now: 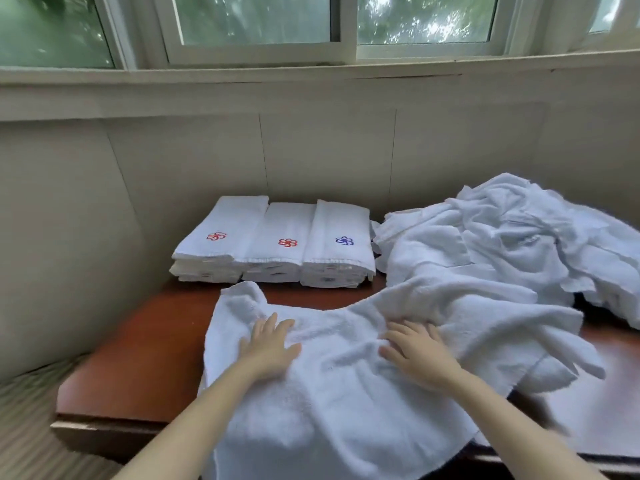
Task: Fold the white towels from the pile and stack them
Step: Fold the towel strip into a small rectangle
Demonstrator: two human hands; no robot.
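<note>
A white towel (332, 403) lies spread and wrinkled over the front of the reddish-brown table (138, 348), its near edge hanging off the front. My left hand (270, 344) presses flat on its left part, fingers straight. My right hand (415, 351) lies flat on the towel's middle, fingers spread. A loose pile of white towels (512, 240) fills the table's right side. Three stacks of folded white towels (273, 244) stand side by side at the back, two with red flower emblems, one with a blue one.
A beige panelled wall (329, 150) runs behind the table, with a windowsill and windows (256, 32) above. The table's left edge borders a striped floor (24, 410). Bare tabletop shows at the left, between the stacks and the spread towel.
</note>
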